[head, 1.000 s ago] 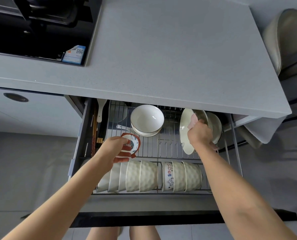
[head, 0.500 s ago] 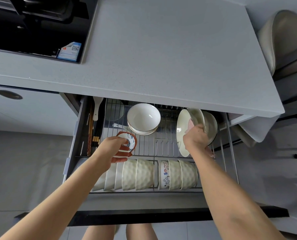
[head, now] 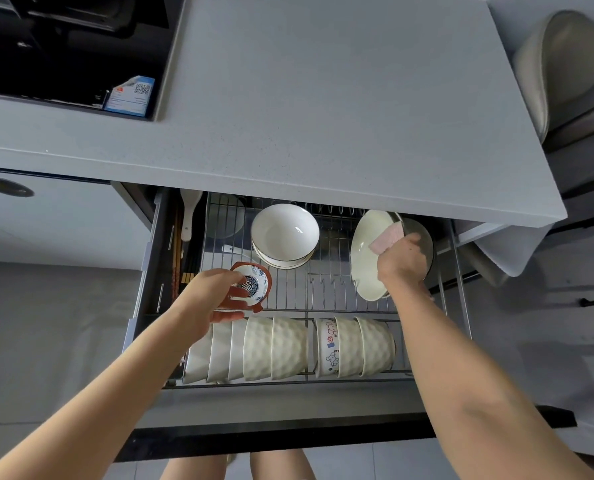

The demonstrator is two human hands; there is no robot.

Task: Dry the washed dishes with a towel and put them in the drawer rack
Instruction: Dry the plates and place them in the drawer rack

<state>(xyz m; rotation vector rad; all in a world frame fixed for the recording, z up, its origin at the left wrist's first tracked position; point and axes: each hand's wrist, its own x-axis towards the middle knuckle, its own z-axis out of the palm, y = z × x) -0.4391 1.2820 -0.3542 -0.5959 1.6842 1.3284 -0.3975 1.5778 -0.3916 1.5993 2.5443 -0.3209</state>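
Both hands are hovering over the rack [head: 323, 296]: the left hand [head: 202, 299] is curling fingers round a little bowl [head: 252, 284], the right hand [head: 401, 259] is pinching a towel [head: 385, 239].

Pull-out wire drawer rack [head: 323, 299] sits open under the grey counter [head: 323, 98]. Along the rack's front edge: row of white bowls [head: 271, 348] on their sides, nested, w/ a cartoon-print bowl [head: 328, 346] right of centre heading a 2nd nested group. Back centre: stacked bowls [head: 284, 233], upright, mouths up. White spoon [head: 235, 250] lies just left of that stack. Back right: pale plate [head: 365, 261] on edge in the slots, darker dish [head: 425, 247] just behind it. Narrow compartment at the left edge holds chopsticks [head: 177, 251] & a white rice paddle [head: 189, 213]. Hob [head: 63, 46] is set in the counter's back left corner.
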